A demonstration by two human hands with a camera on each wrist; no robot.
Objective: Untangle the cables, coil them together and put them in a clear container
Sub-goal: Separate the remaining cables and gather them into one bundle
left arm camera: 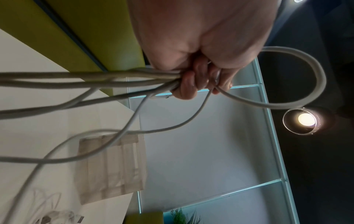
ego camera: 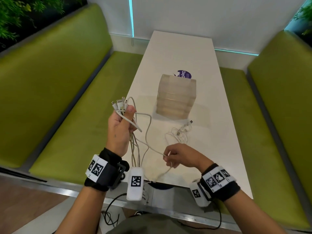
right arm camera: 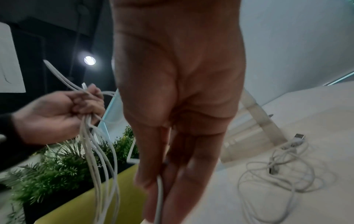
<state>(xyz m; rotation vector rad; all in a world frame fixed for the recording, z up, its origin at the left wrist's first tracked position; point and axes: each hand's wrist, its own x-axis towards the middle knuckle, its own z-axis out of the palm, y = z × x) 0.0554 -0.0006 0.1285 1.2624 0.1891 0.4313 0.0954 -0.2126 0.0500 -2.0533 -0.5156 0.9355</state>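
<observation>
Both hands are up over the near end of the long white counter (ego camera: 184,53). Left hand (ego camera: 120,130) is curled tight around a bunch of thin white cables (ego camera: 135,146), with their plug ends (ego camera: 119,103) sticking out above the fist. Right hand (ego camera: 181,157) pinches one cable from that bunch between thumb and fingers. A loose pile of white cable (ego camera: 179,134) lies on the counter, just in front of the clear plastic box (ego camera: 176,96), which stands near the middle.
</observation>
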